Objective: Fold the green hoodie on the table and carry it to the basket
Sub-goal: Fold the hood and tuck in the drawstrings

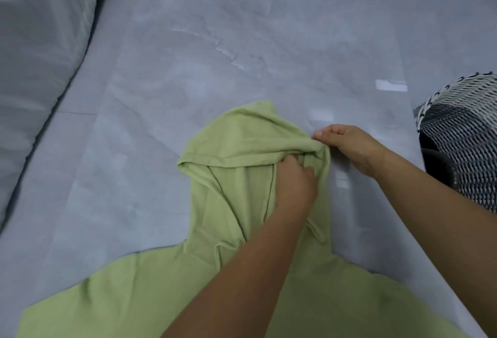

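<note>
The soft light green hoodie (236,203) lies spread on the pale grey marble tabletop (242,42), hood pointing away; its bottom is cut off by the picture's lower edge. The left hand (294,184) presses into the hood with bent fingers, but whether its grip holds cloth is hidden. The right hand (347,144) pinches the hood's right edge. The black-and-white woven basket (468,133) is cut off at right.
</note>
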`<move>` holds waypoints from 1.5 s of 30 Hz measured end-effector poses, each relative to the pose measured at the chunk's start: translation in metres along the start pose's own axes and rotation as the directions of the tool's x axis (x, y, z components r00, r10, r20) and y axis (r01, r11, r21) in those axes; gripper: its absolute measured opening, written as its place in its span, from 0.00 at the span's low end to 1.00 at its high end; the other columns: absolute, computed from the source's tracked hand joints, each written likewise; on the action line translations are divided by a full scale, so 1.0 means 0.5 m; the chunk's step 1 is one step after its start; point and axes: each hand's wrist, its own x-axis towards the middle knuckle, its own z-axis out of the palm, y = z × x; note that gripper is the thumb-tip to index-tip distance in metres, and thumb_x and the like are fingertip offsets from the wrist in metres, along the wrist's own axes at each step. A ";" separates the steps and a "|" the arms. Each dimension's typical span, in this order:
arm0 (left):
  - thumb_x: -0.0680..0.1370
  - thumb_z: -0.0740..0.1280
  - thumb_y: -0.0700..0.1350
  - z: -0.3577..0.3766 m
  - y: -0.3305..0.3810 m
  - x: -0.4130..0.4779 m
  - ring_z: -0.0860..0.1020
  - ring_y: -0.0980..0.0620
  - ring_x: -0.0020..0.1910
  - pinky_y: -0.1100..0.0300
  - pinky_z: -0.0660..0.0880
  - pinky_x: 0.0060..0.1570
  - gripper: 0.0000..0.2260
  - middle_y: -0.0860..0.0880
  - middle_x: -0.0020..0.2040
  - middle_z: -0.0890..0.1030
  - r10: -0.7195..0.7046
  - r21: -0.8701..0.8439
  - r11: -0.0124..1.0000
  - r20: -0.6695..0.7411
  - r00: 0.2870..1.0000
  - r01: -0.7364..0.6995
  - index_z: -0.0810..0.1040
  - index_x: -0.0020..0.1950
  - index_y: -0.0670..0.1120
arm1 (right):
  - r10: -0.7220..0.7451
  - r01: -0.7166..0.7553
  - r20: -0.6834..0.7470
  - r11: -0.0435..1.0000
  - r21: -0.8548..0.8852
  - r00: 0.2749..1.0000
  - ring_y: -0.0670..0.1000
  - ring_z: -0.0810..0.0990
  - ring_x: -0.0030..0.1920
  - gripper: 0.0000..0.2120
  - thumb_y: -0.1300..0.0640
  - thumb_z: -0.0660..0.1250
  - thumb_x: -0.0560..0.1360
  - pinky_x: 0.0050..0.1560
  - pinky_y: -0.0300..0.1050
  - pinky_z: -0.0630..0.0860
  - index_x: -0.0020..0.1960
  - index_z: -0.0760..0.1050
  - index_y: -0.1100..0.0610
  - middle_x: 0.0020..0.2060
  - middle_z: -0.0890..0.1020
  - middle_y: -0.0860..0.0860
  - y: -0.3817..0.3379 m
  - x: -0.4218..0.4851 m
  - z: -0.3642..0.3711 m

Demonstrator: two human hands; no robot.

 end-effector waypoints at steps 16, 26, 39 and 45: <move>0.73 0.67 0.38 -0.001 -0.049 -0.090 0.73 0.63 0.30 0.71 0.68 0.35 0.11 0.57 0.37 0.75 0.094 -0.309 0.948 0.056 0.994 -0.073 0.66 0.46 0.50 | -0.045 0.040 -0.228 0.999 -0.025 0.973 0.46 0.71 0.36 0.10 0.55 0.63 0.76 0.37 0.38 0.69 0.36 0.71 0.52 0.35 0.75 0.48 0.025 0.020 0.024; 0.75 0.65 0.41 -0.015 -0.003 -0.019 0.79 0.43 0.39 0.56 0.77 0.41 0.05 0.42 0.47 0.82 0.019 -0.095 0.995 0.077 0.997 -0.012 0.77 0.49 0.43 | -0.095 0.072 -0.222 0.992 -0.108 0.970 0.45 0.71 0.36 0.07 0.56 0.62 0.77 0.36 0.37 0.68 0.41 0.72 0.56 0.36 0.74 0.47 0.030 0.026 0.020; 0.72 0.60 0.38 -0.107 -0.046 -0.029 0.79 0.42 0.49 0.51 0.72 0.49 0.15 0.43 0.51 0.82 0.648 0.448 0.662 0.060 0.760 -0.600 0.78 0.56 0.41 | -0.089 0.065 -0.199 0.990 -0.123 0.976 0.54 0.76 0.46 0.08 0.53 0.61 0.77 0.47 0.46 0.74 0.47 0.76 0.57 0.45 0.79 0.53 0.035 0.026 0.003; 0.73 0.68 0.44 -0.305 -0.159 -0.008 0.71 0.43 0.59 0.55 0.69 0.54 0.21 0.41 0.61 0.70 0.053 0.222 0.974 -0.423 0.904 0.048 0.67 0.63 0.41 | -0.466 0.329 -0.395 0.870 -0.367 0.792 0.55 0.74 0.52 0.08 0.58 0.61 0.75 0.57 0.46 0.71 0.50 0.76 0.60 0.44 0.73 0.47 0.005 -0.056 0.086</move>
